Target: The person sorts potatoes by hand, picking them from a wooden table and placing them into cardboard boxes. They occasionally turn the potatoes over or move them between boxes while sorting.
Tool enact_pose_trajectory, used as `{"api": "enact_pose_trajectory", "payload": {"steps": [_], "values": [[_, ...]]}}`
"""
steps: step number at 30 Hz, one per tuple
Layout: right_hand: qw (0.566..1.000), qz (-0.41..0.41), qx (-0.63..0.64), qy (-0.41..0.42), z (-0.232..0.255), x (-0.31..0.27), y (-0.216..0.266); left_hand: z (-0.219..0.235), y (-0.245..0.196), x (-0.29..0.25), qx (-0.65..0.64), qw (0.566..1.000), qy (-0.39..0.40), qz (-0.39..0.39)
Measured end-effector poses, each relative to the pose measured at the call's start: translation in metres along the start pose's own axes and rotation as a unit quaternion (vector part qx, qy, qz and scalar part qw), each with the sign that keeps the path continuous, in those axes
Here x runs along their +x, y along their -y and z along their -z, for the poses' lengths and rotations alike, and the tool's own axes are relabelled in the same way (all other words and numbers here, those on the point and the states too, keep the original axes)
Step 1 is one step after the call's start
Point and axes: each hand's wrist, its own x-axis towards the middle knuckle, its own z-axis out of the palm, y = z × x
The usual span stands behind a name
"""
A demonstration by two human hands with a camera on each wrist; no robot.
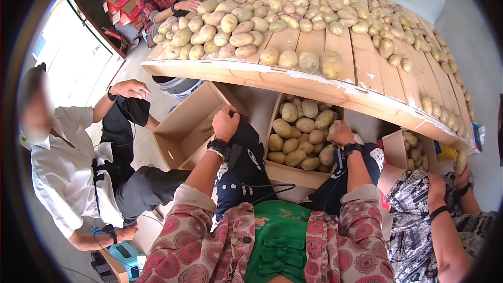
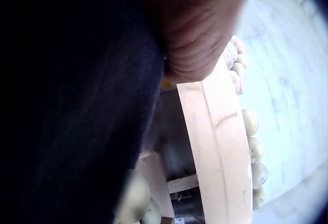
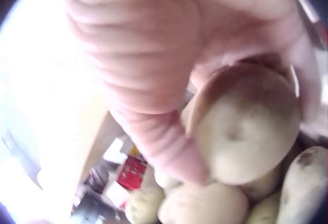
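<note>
My right hand (image 1: pixel 341 133) is at the right side of a cardboard box (image 1: pixel 294 174) full of potatoes (image 1: pixel 305 124). Its thumb and fingers grip one pale potato (image 3: pixel 241 132), which sits just above other potatoes (image 3: pixel 205 206) in the right wrist view. My left hand (image 1: pixel 226 124) rests on my left knee, holding nothing that shows. Close up in the left wrist view, the left hand (image 2: pixel 195 39) lies against dark trouser cloth (image 2: pixel 77 106), its fingertips hidden.
A wooden platform (image 1: pixel 361 55) heaped with potatoes overhangs the boxes. Left of my knees stands an open carton (image 1: pixel 175 131) with a few potatoes. People sit at the left, back left and right. Another potato box (image 1: pixel 430 152) stands at the right.
</note>
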Motion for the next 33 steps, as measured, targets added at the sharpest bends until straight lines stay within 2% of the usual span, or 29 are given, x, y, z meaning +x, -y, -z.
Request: {"api": "enact_pose_trajectory", "payload": {"steps": [1,2,3,4,6,7,9,11,12,13,15,16,18,19,21,25,27,28,30,31,33], "values": [[1.000,-0.002,-0.002,0.001,0.010,-0.009,0.008,0.001,0.000,0.000,-0.001,1.000,0.002,0.001],[0.973,-0.037,0.218,0.063,0.023,-0.018,0.013,0.002,0.001,0.001,0.009,1.000,-0.001,-0.004],[0.894,-0.071,0.426,0.120,0.040,-0.031,0.022,0.001,0.000,0.000,0.019,1.000,-0.004,-0.011],[0.895,-0.073,0.425,0.119,0.054,-0.041,0.029,0.000,-0.002,0.000,0.016,1.000,-0.003,-0.010],[0.882,0.069,0.452,0.113,0.082,-0.058,0.045,0.003,-0.005,0.001,-0.002,1.000,0.013,0.010],[0.881,0.069,0.454,0.114,0.096,-0.066,0.054,0.005,-0.004,0.001,0.000,1.000,0.014,0.010],[0.859,0.177,0.475,0.069,0.125,-0.076,0.068,0.003,-0.005,0.000,-0.007,1.000,0.006,0.003],[0.839,0.221,0.498,-0.018,0.148,-0.076,0.082,0.002,-0.007,0.000,-0.012,1.000,0.005,0.002],[0.832,0.223,0.505,-0.061,0.157,-0.075,0.091,0.003,-0.007,0.000,-0.013,1.000,0.001,0.001],[0.832,0.225,0.504,-0.060,0.160,-0.059,0.092,0.005,-0.007,0.000,-0.013,1.000,0.000,0.002],[0.879,0.228,0.324,-0.267,0.168,-0.031,0.095,0.005,-0.008,0.000,-0.013,1.000,0.009,0.011],[0.879,0.226,0.322,-0.269,0.169,-0.027,0.098,0.004,-0.008,-0.001,-0.015,1.000,0.010,0.010],[0.906,0.152,0.235,-0.316,0.168,-0.019,0.109,0.004,-0.008,-0.001,-0.023,1.000,-0.009,-0.007],[0.907,0.154,0.236,-0.314,0.162,-0.004,0.103,0.004,-0.006,-0.001,-0.023,1.000,-0.010,-0.005],[0.914,0.136,0.127,-0.360,0.143,0.021,0.093,0.004,-0.003,0.000,-0.010,1.000,0.001,0.003],[0.927,0.139,0.135,-0.320,0.145,0.022,0.087,0.003,0.001,-0.002,-0.012,1.000,0.004,0.007],[0.913,0.182,0.166,-0.324,0.147,0.020,0.086,0.003,0.004,0.002,-0.009,1.000,-0.002,-0.001],[0.916,0.177,0.166,-0.321,0.147,0.021,0.084,0.003,0.006,0.004,-0.007,1.000,0.004,0.001],[0.880,0.188,0.188,-0.394,0.145,0.026,0.074,-0.001,0.010,0.005,-0.005,1.000,-0.001,-0.009],[0.884,0.158,0.211,-0.386,0.148,0.015,0.076,-0.001,0.009,0.004,0.008,1.000,-0.002,-0.013],[0.804,0.175,0.391,-0.413,0.146,-0.015,0.090,0.002,0.003,0.000,-0.001,1.000,0.003,-0.008]]}}
